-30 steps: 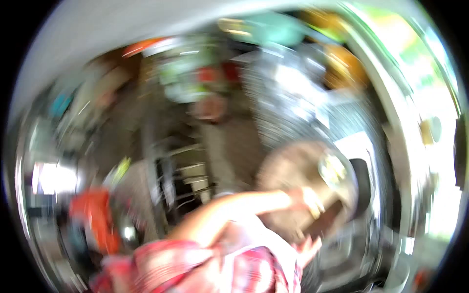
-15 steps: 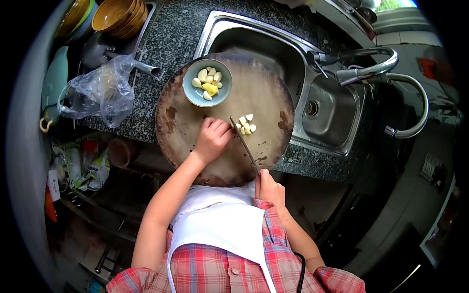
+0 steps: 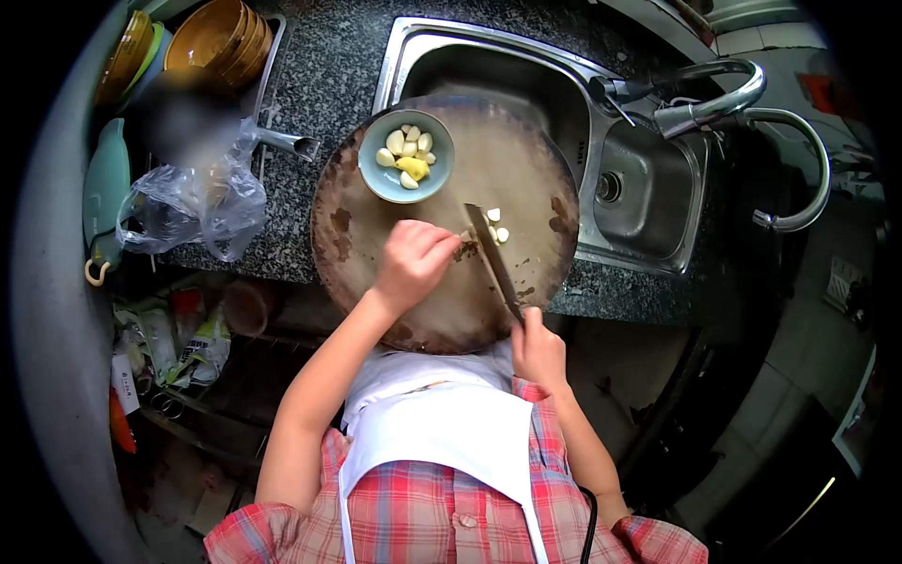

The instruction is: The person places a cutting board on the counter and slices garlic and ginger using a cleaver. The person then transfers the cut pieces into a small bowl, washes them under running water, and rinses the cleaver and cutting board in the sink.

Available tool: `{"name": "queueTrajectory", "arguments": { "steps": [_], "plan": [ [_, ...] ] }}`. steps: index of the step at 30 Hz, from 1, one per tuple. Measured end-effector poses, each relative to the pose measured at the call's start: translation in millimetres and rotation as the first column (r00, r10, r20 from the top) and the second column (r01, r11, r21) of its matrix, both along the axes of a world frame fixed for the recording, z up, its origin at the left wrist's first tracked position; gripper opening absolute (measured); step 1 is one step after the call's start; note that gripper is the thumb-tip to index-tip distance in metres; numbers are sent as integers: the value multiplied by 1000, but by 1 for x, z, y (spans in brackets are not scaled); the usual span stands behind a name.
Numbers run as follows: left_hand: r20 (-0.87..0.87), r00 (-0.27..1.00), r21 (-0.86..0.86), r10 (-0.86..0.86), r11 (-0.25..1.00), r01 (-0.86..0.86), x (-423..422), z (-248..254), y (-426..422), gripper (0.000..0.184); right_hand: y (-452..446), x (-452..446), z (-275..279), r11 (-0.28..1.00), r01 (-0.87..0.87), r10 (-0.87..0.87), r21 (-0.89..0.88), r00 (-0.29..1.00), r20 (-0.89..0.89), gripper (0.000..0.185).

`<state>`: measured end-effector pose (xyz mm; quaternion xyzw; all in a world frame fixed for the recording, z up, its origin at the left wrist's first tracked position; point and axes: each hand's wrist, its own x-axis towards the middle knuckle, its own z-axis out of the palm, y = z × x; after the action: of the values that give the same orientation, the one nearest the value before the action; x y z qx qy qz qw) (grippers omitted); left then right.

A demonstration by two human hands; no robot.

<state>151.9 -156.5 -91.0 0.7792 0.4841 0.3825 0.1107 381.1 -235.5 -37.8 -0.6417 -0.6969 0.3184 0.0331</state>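
My right hand (image 3: pixel 539 350) is wrapped round the handle of a kitchen knife (image 3: pixel 495 263), whose blade slants up and left over the round wooden chopping board (image 3: pixel 376 282). Left of the blade, my left hand (image 3: pixel 413 265) is closed, thumb and finger pinched at a small pale bit (image 3: pixel 466 236) that looks like garlic, close against the blade. Cut garlic pieces (image 3: pixel 503 235) lie just right of the knife, some partly hidden by it. At the board's far side stands a blue-grey bowl (image 3: pixel 374 185) with several peeled garlic cloves (image 3: pixel 396 142) and a yellow piece (image 3: pixel 412 167).
A double steel sink (image 3: pixel 648 263) with a curved tap (image 3: pixel 728 105) adjoins the board on the right. To the left are a crumpled plastic bag (image 3: pixel 193 211), stacked brown bowls (image 3: pixel 211 42) and a green-handled item (image 3: pixel 106 179). Packets (image 3: pixel 160 338) sit on a shelf below the counter.
The knife has shifted right and tilted, its blade now covering some of the cut garlic. My left hand's fingertips have moved right towards the blade. The whole view has shifted slightly.
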Motion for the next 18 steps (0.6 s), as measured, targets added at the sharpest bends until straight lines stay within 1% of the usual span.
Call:
{"name": "queueTrajectory", "arguments": {
  "steps": [1, 2, 3, 4, 5, 6, 7, 8, 9, 10, 11, 12, 14, 15, 16, 18],
  "plan": [
    [71, 993, 44, 90, 995, -93, -5, 16, 4, 17, 1, 5, 2, 998, 58, -59, -4, 996, -62, 15],
    [50, 984, 76, 172, 982, -175, -17, 27, 12, 19, 0, 7, 4, 993, 119, -120, -18, 985, -121, 15],
    [7, 970, 73, 245, 967, -244, -28, 38, 24, 18, -1, 8, 4, 984, 179, -173, 8, 960, -218, 16],
    [1, 963, -51, 271, 961, -271, -33, 47, 43, 16, -1, 10, 4, 984, 178, -172, 11, 963, -210, 16],
    [-58, 978, -206, 200, 956, -208, -40, 52, 58, 12, -1, 10, 4, 947, 293, -320, -132, 896, -307, 16],
    [-199, 976, -370, 90, 915, -160, -47, 49, 68, 16, -1, 9, 4, 880, 383, -468, -280, 800, -376, 17],
    [-351, 936, -474, 28, 857, -203, -47, 44, 80, 19, 3, 5, 10, 841, 414, -533, -348, 748, -396, 16],
    [-485, 873, -560, -54, 786, -262, -45, 43, 87, 22, 3, 5, 14, 841, 415, -532, -347, 750, -393, 16],
    [-487, 872, -557, -52, 787, -265, -41, 44, 90, 22, 4, 2, 17, 808, 442, -583, -390, 693, -423, 13],
    [-540, 841, -573, -35, 747, -336, -35, 46, 93, 23, 4, -1, 20, 770, 463, -634, -439, 629, -449, 11],
    [-591, 806, -582, -23, 704, -407, -32, 47, 95, 24, 4, -2, 22, 775, 469, -630, -424, 631, -453, 11],
    [-596, 802, -582, -26, 703, -409, -31, 45, 96, 24, 4, -2, 22, 773, 467, -632, -430, 628, -454, 11],
    [-569, 814, -521, 118, 714, -468, -26, 34, 92, 23, 3, 0, 21, 784, 468, -620, -407, 625, -475, 12],
    [-507, 848, -493, 158, 753, -435, -29, 32, 86, 23, 4, -2, 25, 780, 475, -626, -409, 620, -473, 12],
    [-504, 850, -497, 153, 754, -430, -33, 32, 79, 23, 2, 0, 24, 776, 480, -630, -409, 619, -470, 12],
    [-221, 951, -430, 217, 854, -295, -36, 45, 62, 22, -2, 4, 22, 816, 473, -578, -332, 677, -456, 12]
  ]
}}
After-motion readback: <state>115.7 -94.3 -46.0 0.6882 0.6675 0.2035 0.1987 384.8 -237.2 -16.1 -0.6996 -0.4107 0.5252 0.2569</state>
